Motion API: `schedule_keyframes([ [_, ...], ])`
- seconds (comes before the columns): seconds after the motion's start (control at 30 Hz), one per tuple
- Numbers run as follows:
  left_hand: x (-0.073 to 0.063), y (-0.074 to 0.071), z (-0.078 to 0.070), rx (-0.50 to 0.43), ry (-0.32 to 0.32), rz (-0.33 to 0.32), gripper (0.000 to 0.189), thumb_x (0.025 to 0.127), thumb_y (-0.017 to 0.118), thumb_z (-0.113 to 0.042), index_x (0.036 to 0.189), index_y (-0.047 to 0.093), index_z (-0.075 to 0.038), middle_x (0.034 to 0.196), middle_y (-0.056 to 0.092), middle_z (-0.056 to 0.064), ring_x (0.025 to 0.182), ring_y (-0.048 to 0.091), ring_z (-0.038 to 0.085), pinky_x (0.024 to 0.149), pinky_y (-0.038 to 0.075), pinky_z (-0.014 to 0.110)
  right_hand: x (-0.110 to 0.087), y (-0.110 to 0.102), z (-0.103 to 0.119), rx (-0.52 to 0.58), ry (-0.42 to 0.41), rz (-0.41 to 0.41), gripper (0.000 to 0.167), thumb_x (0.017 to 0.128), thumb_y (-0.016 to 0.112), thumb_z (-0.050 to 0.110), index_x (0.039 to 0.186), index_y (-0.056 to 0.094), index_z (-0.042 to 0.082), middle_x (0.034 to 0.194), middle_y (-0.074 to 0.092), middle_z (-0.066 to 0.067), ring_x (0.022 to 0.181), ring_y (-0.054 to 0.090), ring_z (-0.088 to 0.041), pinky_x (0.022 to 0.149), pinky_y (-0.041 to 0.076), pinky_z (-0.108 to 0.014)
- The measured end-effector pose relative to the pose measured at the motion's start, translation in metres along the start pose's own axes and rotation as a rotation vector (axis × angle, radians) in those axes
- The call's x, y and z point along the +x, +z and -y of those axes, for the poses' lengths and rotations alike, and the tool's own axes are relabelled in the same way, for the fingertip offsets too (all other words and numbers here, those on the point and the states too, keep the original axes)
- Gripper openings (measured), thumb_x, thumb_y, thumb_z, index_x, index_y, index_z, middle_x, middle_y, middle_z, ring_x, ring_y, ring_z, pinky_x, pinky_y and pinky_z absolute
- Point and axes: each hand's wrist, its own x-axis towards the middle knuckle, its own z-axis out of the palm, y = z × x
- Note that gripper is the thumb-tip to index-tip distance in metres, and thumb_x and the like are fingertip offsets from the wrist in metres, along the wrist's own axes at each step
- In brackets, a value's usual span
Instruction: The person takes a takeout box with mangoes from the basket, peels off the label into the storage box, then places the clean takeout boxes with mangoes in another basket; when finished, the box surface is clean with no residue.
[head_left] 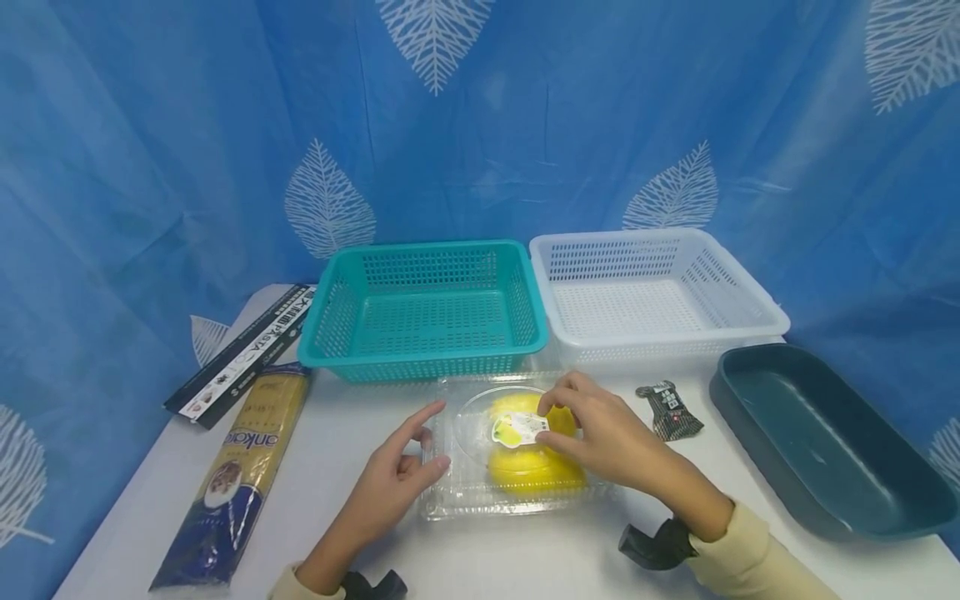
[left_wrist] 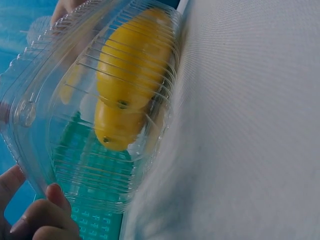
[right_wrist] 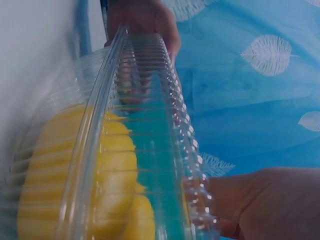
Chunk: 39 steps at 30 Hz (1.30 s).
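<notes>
A clear plastic clamshell box (head_left: 468, 492), its lid down, sits at the front middle of the white table. Yellow lemon-like fruits (left_wrist: 135, 60) show through its ribbed walls. On the lid lies a white sticker with a lemon picture (head_left: 517, 429). My right hand (head_left: 603, 429) is over the lid, thumb and index finger pinching the sticker's right end. At the box's left side, my left hand (head_left: 393, 467) holds the edge between thumb and index finger; the left wrist view shows those fingers at a corner (left_wrist: 42, 215).
Behind the box stand a teal basket (head_left: 423, 367) and a white basket (head_left: 667, 337). To the left lie a pasta packet (head_left: 232, 475) and a long black pasta box (head_left: 243, 354). A small dark patterned packet (head_left: 670, 412) and a dark green tub (head_left: 832, 450) are on the right.
</notes>
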Motion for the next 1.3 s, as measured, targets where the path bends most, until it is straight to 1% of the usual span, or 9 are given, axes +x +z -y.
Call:
schedule_keyframes([
  [0.13,0.000,0.001,0.001,0.005,-0.012,-0.004,0.065,0.096,0.074,-0.023,0.154,0.045,-0.029,0.116,0.050,0.011,0.048,0.035,0.004,0.045,0.032,0.019,-0.001,0.002,-0.002,0.008,-0.028,-0.020,0.025,0.086,0.084,0.030,0.103,0.067,0.023,0.101,0.058,0.006,0.077,0.053,-0.015,0.067,0.047,-0.028],
  [0.3,-0.001,0.002,0.001,0.002,-0.022,-0.002,0.065,0.096,0.074,-0.022,0.154,0.045,-0.030,0.115,0.050,0.010,0.048,0.035,0.005,0.045,0.032,0.019,-0.002,0.002,-0.003,0.063,-0.066,-0.027,0.024,0.087,0.083,0.026,0.103,0.066,0.022,0.087,0.059,0.012,0.069,0.051,-0.011,0.061,0.045,-0.026],
  [0.47,-0.001,0.002,0.000,0.003,-0.018,-0.006,0.065,0.095,0.074,-0.021,0.153,0.045,-0.029,0.115,0.050,0.010,0.048,0.034,0.005,0.045,0.031,0.019,-0.001,0.000,-0.001,0.117,-0.047,-0.006,0.026,0.089,0.082,0.023,0.109,0.066,0.024,0.080,0.059,0.016,0.064,0.051,-0.006,0.057,0.045,-0.024],
  [0.57,-0.001,0.002,0.000,0.001,-0.020,-0.007,0.065,0.095,0.075,-0.021,0.153,0.046,-0.029,0.115,0.050,0.010,0.048,0.034,0.005,0.045,0.031,0.019,0.000,0.000,0.000,0.151,-0.040,-0.010,0.026,0.090,0.081,0.019,0.112,0.068,0.022,0.081,0.061,0.015,0.065,0.053,-0.005,0.057,0.046,-0.024],
  [0.73,-0.001,0.002,0.001,0.000,-0.026,-0.009,0.065,0.096,0.074,-0.021,0.153,0.046,-0.029,0.115,0.050,0.010,0.048,0.034,0.005,0.045,0.031,0.020,0.000,0.001,0.000,0.215,-0.035,-0.023,0.019,0.091,0.079,0.016,0.108,0.073,0.021,0.084,0.063,0.013,0.066,0.055,-0.007,0.057,0.047,-0.025],
  [0.83,-0.001,0.002,0.001,0.001,-0.026,-0.007,0.065,0.096,0.074,-0.021,0.153,0.045,-0.030,0.116,0.050,0.010,0.048,0.034,0.005,0.045,0.030,0.020,-0.001,0.001,0.000,0.237,-0.021,-0.032,0.017,0.091,0.079,0.017,0.107,0.075,0.022,0.084,0.063,0.013,0.061,0.052,-0.007,0.054,0.045,-0.024],
  [0.97,-0.001,0.002,0.000,0.002,-0.033,-0.009,0.065,0.096,0.074,-0.021,0.154,0.045,-0.030,0.116,0.050,0.010,0.048,0.034,0.005,0.045,0.030,0.020,-0.002,-0.001,-0.001,0.253,-0.005,-0.049,0.017,0.091,0.079,0.018,0.107,0.077,0.023,0.085,0.064,0.013,0.055,0.048,-0.007,0.049,0.041,-0.024],
  [1.1,-0.001,0.002,-0.001,0.016,-0.044,-0.017,0.066,0.096,0.074,-0.021,0.154,0.045,-0.031,0.116,0.051,0.009,0.048,0.035,0.006,0.045,0.030,0.020,-0.003,-0.006,-0.002,0.268,0.013,-0.067,0.018,0.091,0.079,0.018,0.108,0.078,0.023,0.087,0.066,0.011,0.053,0.047,-0.008,0.047,0.039,-0.024],
  [1.3,-0.001,0.001,0.000,0.016,-0.046,-0.017,0.066,0.096,0.075,-0.023,0.153,0.045,-0.032,0.115,0.051,0.009,0.048,0.034,0.006,0.045,0.030,0.020,-0.003,-0.018,-0.002,0.284,0.072,-0.093,0.018,0.092,0.078,0.020,0.111,0.078,0.022,0.097,0.072,0.008,0.047,0.040,-0.009,0.041,0.032,-0.025],
])
